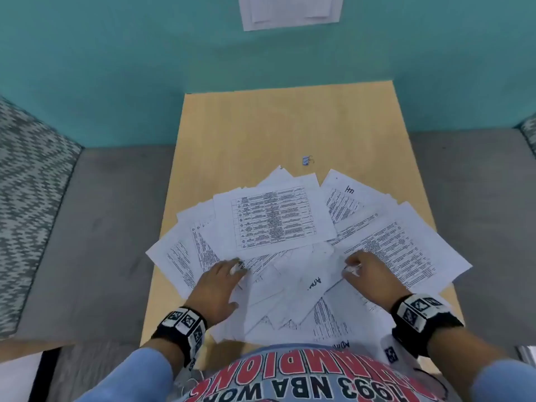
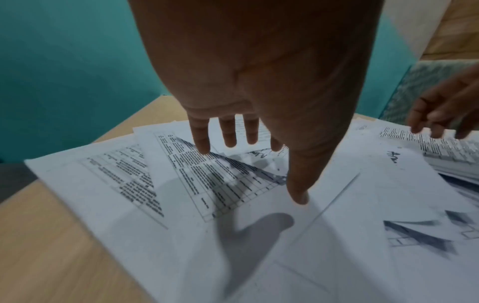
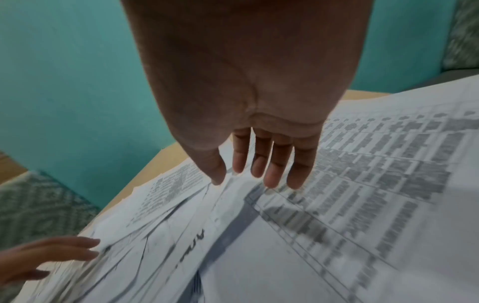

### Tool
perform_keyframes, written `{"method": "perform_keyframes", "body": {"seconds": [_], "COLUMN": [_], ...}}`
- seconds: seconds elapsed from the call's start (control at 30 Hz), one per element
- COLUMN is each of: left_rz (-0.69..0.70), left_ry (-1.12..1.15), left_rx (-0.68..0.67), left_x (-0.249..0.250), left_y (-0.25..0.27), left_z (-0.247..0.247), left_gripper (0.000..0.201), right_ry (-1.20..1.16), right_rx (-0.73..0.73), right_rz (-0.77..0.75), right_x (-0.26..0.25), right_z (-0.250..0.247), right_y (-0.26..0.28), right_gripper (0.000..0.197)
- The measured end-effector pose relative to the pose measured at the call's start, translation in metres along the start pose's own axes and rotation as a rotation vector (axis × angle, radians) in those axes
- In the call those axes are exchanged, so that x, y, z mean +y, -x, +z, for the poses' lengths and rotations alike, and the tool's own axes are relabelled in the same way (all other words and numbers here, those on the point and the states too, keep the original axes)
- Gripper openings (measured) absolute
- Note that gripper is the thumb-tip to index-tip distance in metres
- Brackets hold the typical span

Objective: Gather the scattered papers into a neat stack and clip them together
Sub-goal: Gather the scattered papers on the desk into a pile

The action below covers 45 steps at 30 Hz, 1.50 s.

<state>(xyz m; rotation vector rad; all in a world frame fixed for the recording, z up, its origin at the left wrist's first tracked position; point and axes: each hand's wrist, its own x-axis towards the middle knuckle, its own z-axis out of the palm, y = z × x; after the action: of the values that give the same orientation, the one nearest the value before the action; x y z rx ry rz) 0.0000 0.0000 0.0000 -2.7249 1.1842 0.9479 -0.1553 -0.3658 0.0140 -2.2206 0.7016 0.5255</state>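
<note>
A light wooden table [image 1: 261, 126] is standing against a teal wall [image 1: 116, 68]. A white sheet [image 1: 290, 13] is hanging on that wall, above the table. Grey floor [image 1: 116, 213] is showing on both sides. Patterned fabric [image 1: 26, 198] is lying at far left.

papers [image 1: 275, 219]: thin matt white printed sheets, some creased | table [image 1: 261, 129]: smooth pale wood-grain top, low sheen | binder clip [image 1: 307, 161]: small, blue body, wire handles | wall [image 1: 116, 68]: matt teal | wrist bands [image 1: 185, 323]: black cloth
</note>
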Motion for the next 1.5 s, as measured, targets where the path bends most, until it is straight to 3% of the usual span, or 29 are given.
{"method": "perform_keyframes", "body": {"seconds": [0.1, 0.17, 0.3, 0.37, 0.5, 0.6, 0.77, 0.9, 0.97, 1.07, 1.17, 1.3, 1.43, 1.5], "left_rz": [0.012, -0.065, -0.421, -0.508, -0.440, -0.400, -0.352, -0.342, -0.352, -0.377, -0.378, -0.339, -0.256, -0.224], "left_ry": [-0.055, -0.033, 0.152, 0.244, 0.217, 0.145, 0.229, 0.173, 0.130, 0.172, 0.239, 0.292, 0.417, 0.477], "left_rx": [-0.089, -0.103, -0.072, -0.073, -0.025, 0.035, 0.051, 0.132, 0.130, 0.137, 0.057, 0.050, 0.050, 0.018], "left_x": [-0.003, -0.005, -0.011, -0.018, -0.024, -0.027, -0.033, -0.034, -0.032, -0.029, -0.026, -0.018, -0.015, -0.017], "left_y": [-0.017, -0.028, -0.043, -0.047, -0.047, -0.048, -0.055, -0.052, -0.046, -0.039, -0.031, -0.022, -0.012, -0.006], "left_z": [-0.006, -0.009, -0.014, -0.016, -0.022, -0.025, -0.015, -0.013, -0.009, -0.002, 0.007, 0.010, 0.007, 0.006], "left_gripper": [0.108, 0.114, 0.115, 0.113, 0.100, 0.087, 0.050, 0.067, 0.067, 0.050, 0.037, 0.042, 0.050, 0.052], "right_ry": [-0.018, -0.015, -0.141, -0.229, -0.277, -0.317, -0.309, -0.426, -0.500, -0.538, -0.532, -0.522, -0.389, -0.261], "right_rx": [0.023, 0.006, -0.059, -0.084, -0.166, -0.184, -0.087, -0.005, -0.002, -0.206, -0.435, -0.426, -0.387, -0.311], "right_rz": [0.023, 0.030, 0.131, 0.150, 0.154, 0.134, 0.100, 0.137, 0.150, 0.231, 0.267, 0.248, 0.253, 0.244], "right_x": [-0.010, -0.022, -0.039, -0.046, -0.055, -0.065, -0.069, -0.054, -0.052, -0.055, -0.063, -0.077, -0.089, -0.095], "right_z": [-0.007, -0.009, -0.006, -0.001, 0.012, 0.019, 0.028, 0.032, 0.033, 0.024, 0.009, 0.009, 0.041, 0.053], "right_y": [-0.024, -0.040, -0.064, -0.072, -0.087, -0.095, -0.098, -0.095, -0.091, -0.088, -0.088, -0.093, -0.101, -0.100], "right_gripper": [0.054, 0.064, 0.059, 0.048, 0.033, 0.037, 0.020, 0.033, 0.026, 0.016, 0.025, 0.034, 0.081, 0.059]}}
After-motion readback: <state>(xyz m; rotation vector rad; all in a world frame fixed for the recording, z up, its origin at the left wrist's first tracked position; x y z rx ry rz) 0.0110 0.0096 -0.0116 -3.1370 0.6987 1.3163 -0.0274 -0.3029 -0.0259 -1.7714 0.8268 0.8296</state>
